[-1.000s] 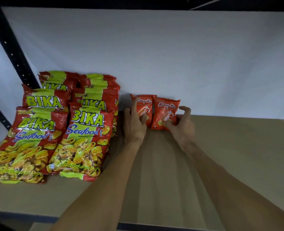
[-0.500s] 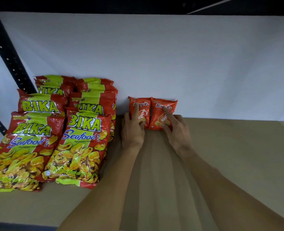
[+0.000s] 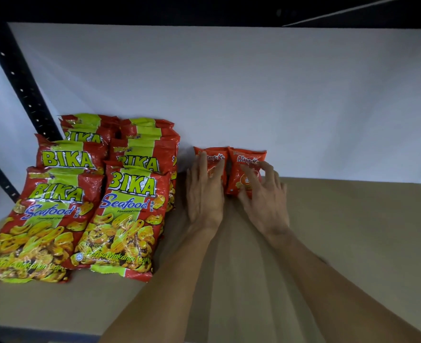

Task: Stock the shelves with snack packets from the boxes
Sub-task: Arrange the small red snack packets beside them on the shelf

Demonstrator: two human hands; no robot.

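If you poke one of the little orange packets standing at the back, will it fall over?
Probably, if poked from the side: the right orange packet stands on its narrow bottom edge by the white wall, with the right hand touching it. It looks puffy and small, so it's likely light and squashy. Its shiny wrapper may be slippery.

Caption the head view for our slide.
Left hand and right hand touch two small orange packets beside stacked Bika bags.
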